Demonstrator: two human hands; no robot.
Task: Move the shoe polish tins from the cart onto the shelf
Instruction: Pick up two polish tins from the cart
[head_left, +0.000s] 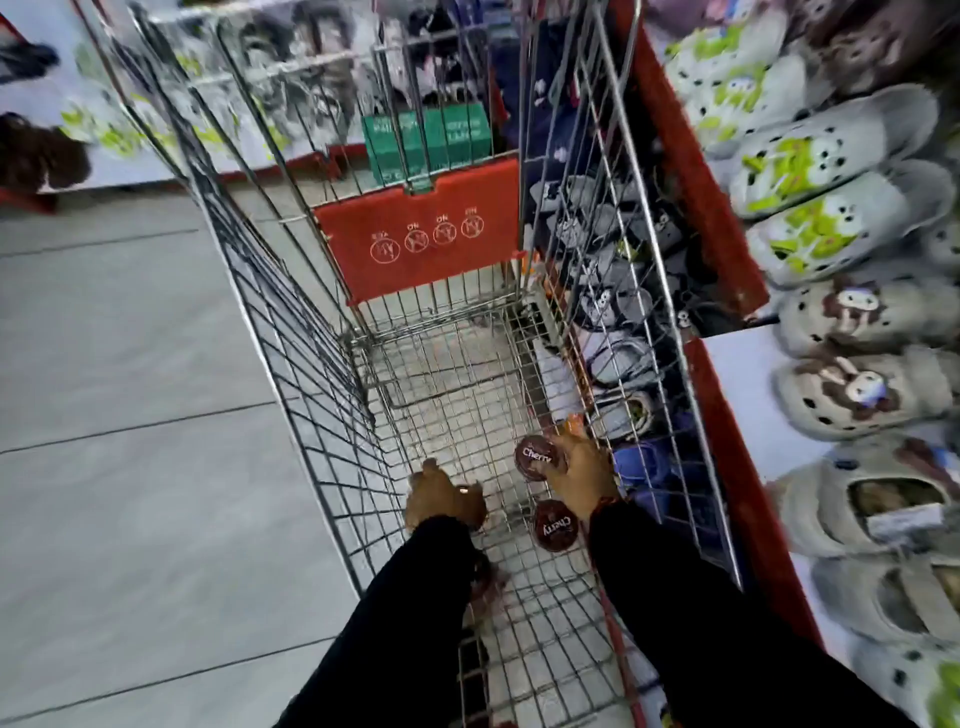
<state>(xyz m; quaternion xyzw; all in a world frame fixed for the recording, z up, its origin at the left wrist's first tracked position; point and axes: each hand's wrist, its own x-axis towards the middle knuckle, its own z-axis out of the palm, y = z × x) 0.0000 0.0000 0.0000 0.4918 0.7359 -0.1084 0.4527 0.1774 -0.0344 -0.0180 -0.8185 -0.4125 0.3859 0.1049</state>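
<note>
Both hands reach down into the cart (311, 374). The right hand (582, 475) curls around one tin (535, 457) by the cart's right wall. A second tin (556, 526) lies just behind it. The left hand (441, 499) is closed, maybe on something small; I cannot tell.

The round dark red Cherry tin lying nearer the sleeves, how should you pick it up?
Grip the round dark red tin by its rim, reaching down from above. It lies flat, lid up, on the wire cart floor, so only its thin round edge offers a hold.
</note>
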